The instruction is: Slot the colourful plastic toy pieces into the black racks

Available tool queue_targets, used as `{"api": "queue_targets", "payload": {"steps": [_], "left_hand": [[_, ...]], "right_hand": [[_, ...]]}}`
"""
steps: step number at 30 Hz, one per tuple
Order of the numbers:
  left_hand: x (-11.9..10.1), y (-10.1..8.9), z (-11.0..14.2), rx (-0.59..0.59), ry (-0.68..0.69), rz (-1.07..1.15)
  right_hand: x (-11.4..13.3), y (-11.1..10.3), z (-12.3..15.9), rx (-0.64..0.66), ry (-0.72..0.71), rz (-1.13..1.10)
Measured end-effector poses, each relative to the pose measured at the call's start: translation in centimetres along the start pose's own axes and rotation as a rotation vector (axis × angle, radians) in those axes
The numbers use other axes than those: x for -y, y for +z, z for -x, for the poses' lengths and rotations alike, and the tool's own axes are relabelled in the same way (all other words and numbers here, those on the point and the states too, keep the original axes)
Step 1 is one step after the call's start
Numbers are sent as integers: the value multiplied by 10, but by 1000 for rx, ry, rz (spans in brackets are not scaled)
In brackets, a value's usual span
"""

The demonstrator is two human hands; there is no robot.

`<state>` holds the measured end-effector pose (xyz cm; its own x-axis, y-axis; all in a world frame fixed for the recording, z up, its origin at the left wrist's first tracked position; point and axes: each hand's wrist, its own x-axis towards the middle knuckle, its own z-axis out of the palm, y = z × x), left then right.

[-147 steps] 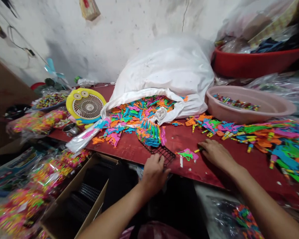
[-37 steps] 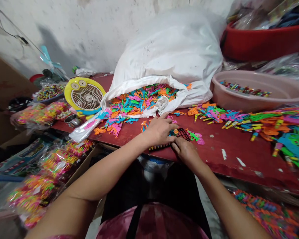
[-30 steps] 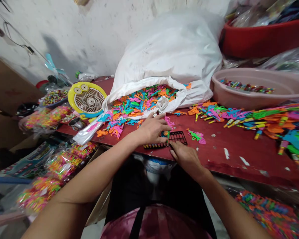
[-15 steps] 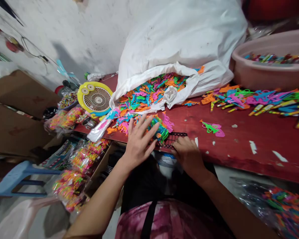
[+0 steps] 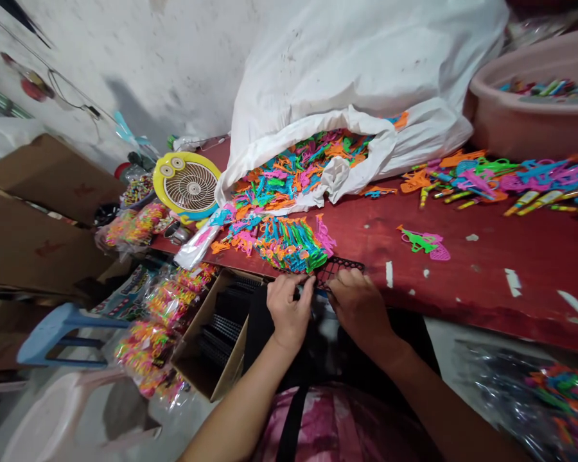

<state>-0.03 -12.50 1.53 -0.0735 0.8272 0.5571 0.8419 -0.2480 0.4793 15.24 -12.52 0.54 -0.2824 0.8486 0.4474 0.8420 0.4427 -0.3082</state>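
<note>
Black grid (image 5: 340,269) meets the red table edge (image 5: 443,300) with room rightward; right fingers (image 5: 347,278) hold it, left fingers (image 5: 308,290) in unclear grip.

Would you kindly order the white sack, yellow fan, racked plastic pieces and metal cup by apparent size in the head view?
White sack
Yellow fan and racked plastic pieces: too alike to rank
Metal cup

a workshop, by its look: a bulging white sack (image 5: 361,58) spilling multicoloured plastic pieces (image 5: 301,170) at one o'clock; an oval pink plastic basin (image 5: 510,125) at two; an open brown cardboard box (image 5: 228,371) of black plastic grids (image 5: 226,326) at seven
</note>
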Motion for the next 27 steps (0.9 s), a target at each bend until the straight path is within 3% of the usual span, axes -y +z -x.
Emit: {"api": "queue_targets", "payload": {"steps": [6,11,16,19,24,27], "left_hand": [[1,1,-3,-46,27,-143],[2,7,-3,21,80,-332],[1,16,4,42,101,-350],[4,20,10,66,46,-281],[13,25,15,88,-161,-106],[17,25,12,88,-193,-85]], "right_hand": [[5,7,2,-27,-23,19],[6,10,3,-22,-29,3],[5,12,3,-25,-47,-1],[4,13,4,-53,-55,4],[2,15,8,-62,-51,-17],[1,17,12,-77,-48,-36]]}}
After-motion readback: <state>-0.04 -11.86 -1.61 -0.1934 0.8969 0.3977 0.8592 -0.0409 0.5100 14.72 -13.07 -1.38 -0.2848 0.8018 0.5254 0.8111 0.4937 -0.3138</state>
